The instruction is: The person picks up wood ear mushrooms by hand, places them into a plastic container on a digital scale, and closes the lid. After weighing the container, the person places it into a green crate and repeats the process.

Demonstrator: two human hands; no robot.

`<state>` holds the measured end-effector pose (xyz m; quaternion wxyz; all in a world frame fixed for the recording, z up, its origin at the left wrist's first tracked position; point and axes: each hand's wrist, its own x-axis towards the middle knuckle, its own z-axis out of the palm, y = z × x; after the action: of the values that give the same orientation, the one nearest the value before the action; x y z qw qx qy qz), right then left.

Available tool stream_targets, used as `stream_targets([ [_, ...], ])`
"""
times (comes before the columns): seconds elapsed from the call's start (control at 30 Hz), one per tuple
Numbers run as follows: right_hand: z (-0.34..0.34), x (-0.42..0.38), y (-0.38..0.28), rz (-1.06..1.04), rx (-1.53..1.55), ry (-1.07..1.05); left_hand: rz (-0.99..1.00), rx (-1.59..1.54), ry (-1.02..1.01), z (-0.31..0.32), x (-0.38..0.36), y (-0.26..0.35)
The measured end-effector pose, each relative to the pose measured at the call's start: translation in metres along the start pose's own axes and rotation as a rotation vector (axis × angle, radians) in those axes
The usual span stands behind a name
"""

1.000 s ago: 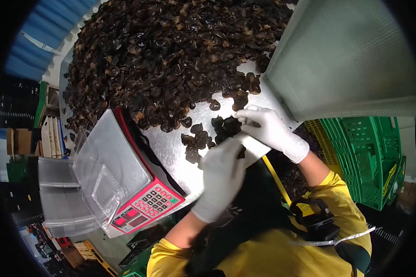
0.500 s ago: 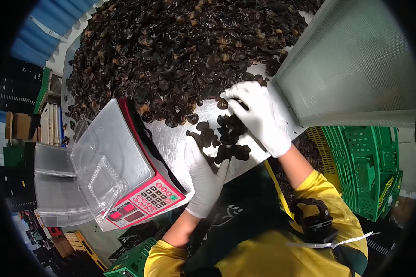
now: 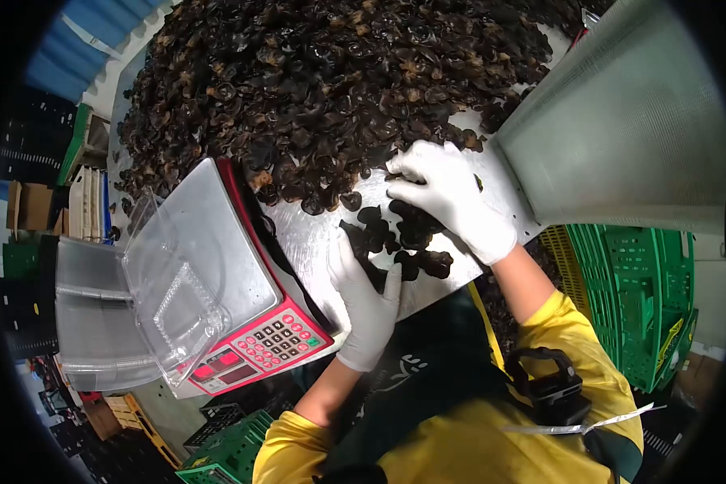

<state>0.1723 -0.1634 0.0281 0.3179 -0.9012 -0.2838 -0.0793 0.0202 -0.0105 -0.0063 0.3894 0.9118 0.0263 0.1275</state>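
Note:
Several dark wood ear mushrooms point(image 3: 415, 230) lie in a loose cluster near the front edge of the metal table point(image 3: 305, 242). My left hand point(image 3: 365, 306), in a white glove, is cupped at the cluster's left side with thumb and fingers apart, touching pieces without closing round them. Above and to the right, my gloved right hand point(image 3: 456, 198) arches over the cluster. Its thumb and forefinger are apart, with no piece visible between them; the undersides of its other fingers are hidden. A large heap of wood ear mushrooms point(image 3: 323, 97) spreads across the table behind.
At the left stands a red scale point(image 3: 210, 250) carrying a clear plastic container point(image 3: 187, 315). More clear trays point(image 3: 101, 319) are stacked beside it. A grey translucent panel point(image 3: 621, 121) rises at the right, with green crates point(image 3: 641, 298) below.
My left hand has shifted slightly right and down, and my right hand has moved slightly right. The view has shifted a little too. The small mushroom by my right fingertips no longer shows there.

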Motion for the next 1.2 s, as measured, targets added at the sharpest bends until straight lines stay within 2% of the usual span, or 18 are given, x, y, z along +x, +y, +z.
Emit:
stream_targets([
  [0.07, 0.019, 0.021, 0.008, -0.036, -0.167, 0.111, 0.036, 0.021, 0.032, 0.005, 0.002, -0.002],
  [0.1, 0.025, 0.028, 0.008, -0.075, -0.248, 0.103, 0.039, 0.023, 0.032, 0.006, 0.001, -0.003],
  [0.13, 0.026, 0.036, 0.006, -0.033, -0.382, -0.066, 0.059, 0.022, 0.038, 0.006, 0.0, -0.004],
  [0.2, 0.033, 0.04, 0.007, -0.054, -0.349, 0.016, 0.071, 0.023, 0.055, 0.005, 0.0, -0.006],
  [0.33, 0.027, 0.038, 0.011, 0.114, -0.012, 0.175, 0.021, -0.03, 0.044, 0.007, 0.001, -0.005],
  [0.4, 0.019, 0.025, 0.019, 0.145, 0.229, 0.163, 0.044, -0.024, 0.056, 0.008, 0.001, -0.006],
  [0.47, 0.009, 0.012, 0.024, 0.329, 0.599, 0.022, 0.043, -0.043, 0.049, 0.007, 0.001, -0.007],
  [0.63, -0.013, -0.009, 0.015, 0.467, 0.834, 0.121, 0.046, -0.086, 0.032, 0.01, 0.001, -0.012],
  [0.67, -0.018, -0.013, 0.014, 0.47, 0.83, 0.128, 0.051, -0.091, 0.027, 0.009, 0.002, -0.012],
  [0.73, -0.033, -0.022, 0.009, 0.298, 0.71, 0.157, 0.061, -0.063, 0.055, 0.008, 0.002, -0.009],
  [0.8, -0.061, -0.046, -0.004, 0.384, 0.681, 0.056, 0.06, -0.065, 0.057, 0.008, 0.001, -0.01],
  [0.83, -0.077, -0.059, -0.003, 0.163, 0.409, -0.067, 0.057, -0.063, 0.066, 0.008, 0.001, -0.011],
  [0.87, -0.096, -0.07, -0.009, 0.108, 0.244, -0.31, 0.055, -0.068, 0.068, 0.008, 0.001, -0.011],
  [0.9, -0.113, -0.084, -0.017, 0.048, -0.248, -0.583, 0.055, -0.065, 0.076, 0.009, 0.002, -0.011],
  [0.93, -0.122, -0.101, -0.019, -0.029, -0.247, -0.555, 0.056, -0.061, 0.079, 0.009, 0.002, -0.01],
  [1.0, -0.121, -0.108, -0.022, 0.014, -0.422, -0.512, 0.051, -0.059, 0.065, 0.009, 0.002, -0.009],
  [1.07, -0.106, -0.093, -0.019, 0.132, -0.366, -0.432, 0.05, -0.05, 0.056, 0.009, 0.002, -0.009],
  [1.2, -0.049, -0.05, -0.006, 0.054, -0.155, 0.04, 0.04, -0.065, 0.045, 0.01, 0.002, -0.01],
])
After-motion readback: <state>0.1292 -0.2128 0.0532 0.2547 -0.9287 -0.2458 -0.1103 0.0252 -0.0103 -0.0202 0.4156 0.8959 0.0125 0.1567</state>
